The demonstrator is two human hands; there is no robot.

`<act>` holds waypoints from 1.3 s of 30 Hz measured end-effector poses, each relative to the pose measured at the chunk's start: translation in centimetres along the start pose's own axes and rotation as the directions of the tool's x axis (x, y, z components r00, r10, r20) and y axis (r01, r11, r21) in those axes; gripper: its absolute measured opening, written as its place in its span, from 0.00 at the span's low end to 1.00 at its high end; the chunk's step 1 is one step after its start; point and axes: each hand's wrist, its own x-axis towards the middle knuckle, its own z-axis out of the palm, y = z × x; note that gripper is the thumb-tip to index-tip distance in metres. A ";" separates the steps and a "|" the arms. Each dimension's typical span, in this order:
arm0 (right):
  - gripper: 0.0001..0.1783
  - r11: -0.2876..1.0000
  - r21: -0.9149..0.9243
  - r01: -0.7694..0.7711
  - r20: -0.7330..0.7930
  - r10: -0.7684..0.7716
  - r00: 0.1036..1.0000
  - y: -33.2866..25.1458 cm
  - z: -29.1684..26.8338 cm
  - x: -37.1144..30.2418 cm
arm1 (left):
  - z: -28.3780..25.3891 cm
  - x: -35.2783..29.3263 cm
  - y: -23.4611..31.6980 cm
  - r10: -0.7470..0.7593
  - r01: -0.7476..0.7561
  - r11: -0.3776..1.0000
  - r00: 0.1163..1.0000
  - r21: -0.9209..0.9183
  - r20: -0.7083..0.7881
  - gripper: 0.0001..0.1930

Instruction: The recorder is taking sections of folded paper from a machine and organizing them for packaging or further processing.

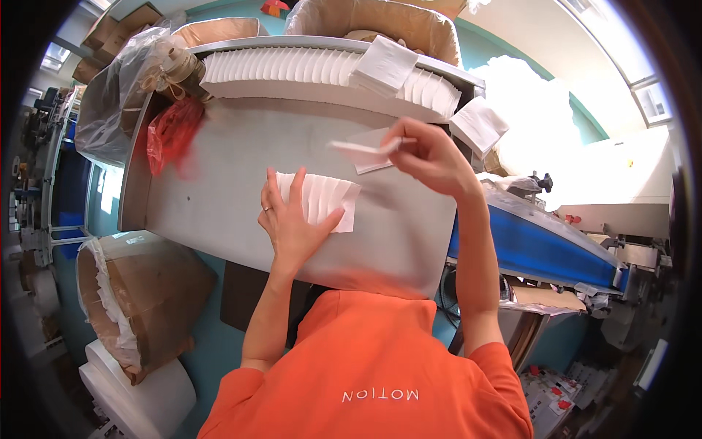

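Note:
On the grey tabletop (219, 212), my left hand (287, 223) grips a short row of folded white napkins (322, 196), with its thumb at the near side and its fingers over the left end. My right hand (439, 161) is raised to the right of that row. Between its thumb and fingers it pinches a folded white napkin (358, 151), smeared by motion. Below it, partly hidden, another white napkin (374, 167) lies on the table.
A long row of upright white napkins (292, 72) lines the table's far edge, with a loose pile (385, 64) on top. A red plastic bag (172, 135) sits at the left. A blue conveyor belt (526, 238) runs at the right; a cardboard drum (146, 293) stands lower left.

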 end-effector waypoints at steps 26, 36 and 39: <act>0.27 0.926 0.084 -0.367 -0.771 0.294 0.565 10.8 8.8 -15.4 | 2.9 -0.3 4.8 -0.024 0.324 0.720 0.896 -0.614 0.444 0.41; 0.27 0.899 0.353 -0.261 -0.679 0.438 0.589 10.5 8.7 -16.8 | 3.3 -2.0 6.4 0.125 0.327 0.628 0.853 -0.706 0.507 0.50; 0.28 0.909 0.296 -0.293 -0.731 0.413 0.543 11.5 8.2 -16.3 | 4.5 -2.3 6.1 0.141 0.181 0.721 0.907 -0.669 0.397 0.53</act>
